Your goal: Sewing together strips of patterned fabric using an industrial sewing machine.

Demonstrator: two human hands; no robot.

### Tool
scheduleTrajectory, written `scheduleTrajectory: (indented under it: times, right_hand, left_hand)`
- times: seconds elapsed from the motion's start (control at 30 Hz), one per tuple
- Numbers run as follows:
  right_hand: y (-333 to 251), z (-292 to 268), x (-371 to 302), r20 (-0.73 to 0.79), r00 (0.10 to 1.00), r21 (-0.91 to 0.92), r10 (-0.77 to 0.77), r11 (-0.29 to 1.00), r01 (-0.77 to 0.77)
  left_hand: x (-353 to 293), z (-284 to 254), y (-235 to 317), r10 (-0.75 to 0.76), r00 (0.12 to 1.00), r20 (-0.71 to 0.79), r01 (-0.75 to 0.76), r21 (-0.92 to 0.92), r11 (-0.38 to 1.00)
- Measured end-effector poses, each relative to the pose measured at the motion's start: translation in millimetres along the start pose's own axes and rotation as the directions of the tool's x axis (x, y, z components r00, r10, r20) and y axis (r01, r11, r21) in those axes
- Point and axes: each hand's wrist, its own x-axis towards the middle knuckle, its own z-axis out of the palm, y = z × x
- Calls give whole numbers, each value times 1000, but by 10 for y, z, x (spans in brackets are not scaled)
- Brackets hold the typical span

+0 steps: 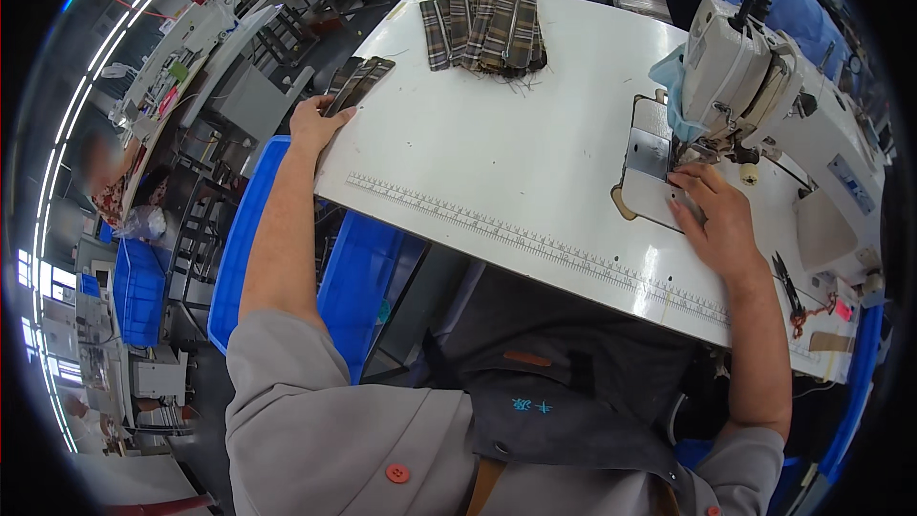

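Observation:
At the table's left edge, my left hand [323, 126] closes on a brown plaid fabric piece [361, 84], its thumb on the table side and its other fingers partly hidden. My right hand [714, 220] rests by the needle area of a white sewing machine [731, 62]. Its fingers are apart, with the fingertips on the metal plate [650, 155] and no cloth visible under them. A light blue cloth [674, 96] hangs on the machine head. Farther back on the table lies a fanned pile of plaid strips [489, 29] with loose threads.
A printed ruler scale [516, 241] runs along the white tabletop's [516, 153] near edge. Black thread snips [788, 285] lie right of my right hand. Blue bins [250, 239] stand below the left edge. A person in blue [774, 0] is beyond the machine.

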Motion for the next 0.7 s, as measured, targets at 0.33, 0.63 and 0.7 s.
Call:
scheduleTrajectory:
  times: [0.33, 0.63, 0.7]
  right_hand:
    - [-3, 5, 12, -12, 1000, -3, -15, 1000, 15]
    - [2, -2, 16, -6, 1000, -3, -7, 1000, 7]
    - [7, -7, 6, -5, 1000, -4, -7, 1000, 7]
  left_hand:
    - [65, 72, -30, 29, 998, -62, -36, -108, 994]
    - [124, -93, 235, -79, 996, 37, 73, 146, 987]
    - [144, -125, 194, -65, 997, 42, 60, 119, 991]
